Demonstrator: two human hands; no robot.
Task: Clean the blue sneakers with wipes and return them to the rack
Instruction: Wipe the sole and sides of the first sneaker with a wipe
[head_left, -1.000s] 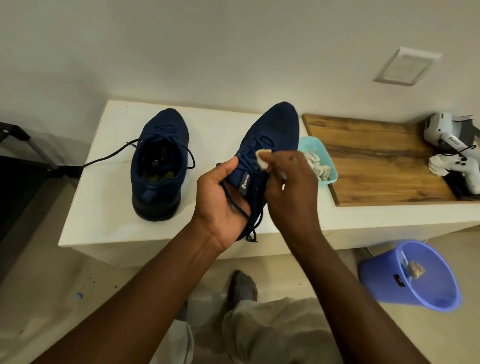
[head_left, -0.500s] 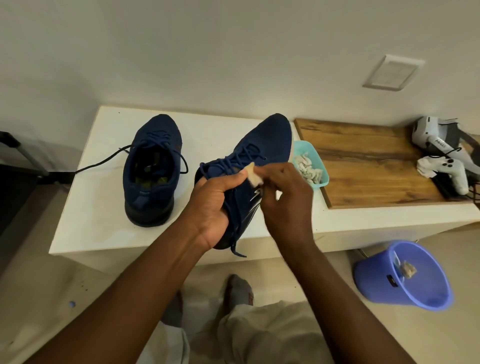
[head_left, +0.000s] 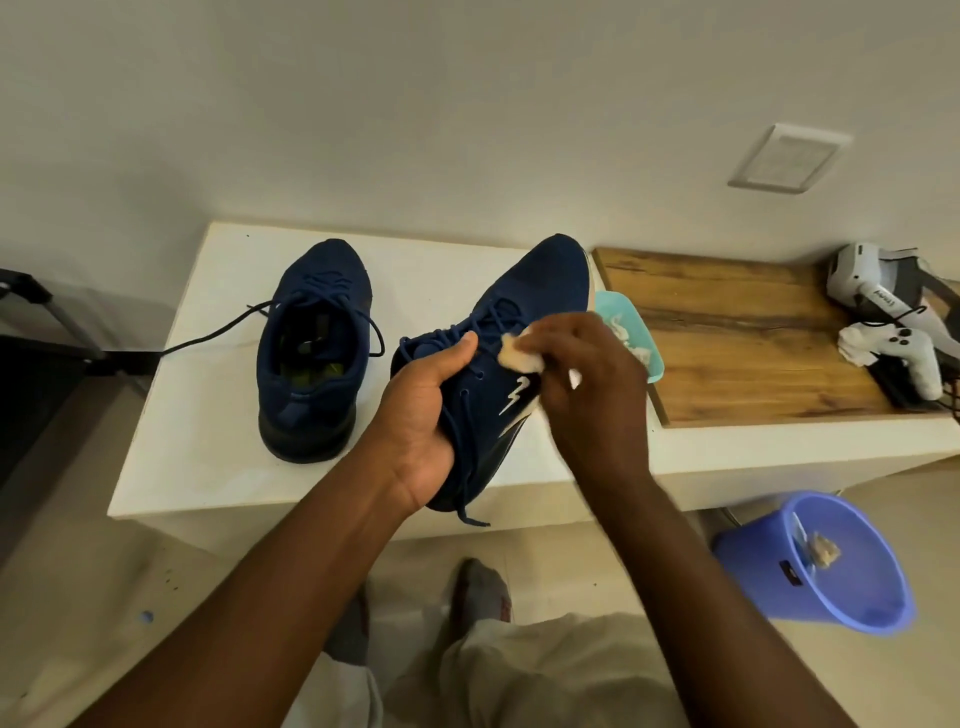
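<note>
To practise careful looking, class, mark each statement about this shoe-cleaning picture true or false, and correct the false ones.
1. The left hand holds a sneaker. True.
2. The blue bucket stands on the floor. True.
3. The second sneaker lies in that bucket. False: it stands on the white table.
4. The right hand is empty. False: it pinches a wipe against the held sneaker.

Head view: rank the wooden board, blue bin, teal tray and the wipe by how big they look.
1. wooden board
2. blue bin
3. teal tray, partly behind the right hand
4. wipe, mostly covered by that hand
Last two tentative.
</note>
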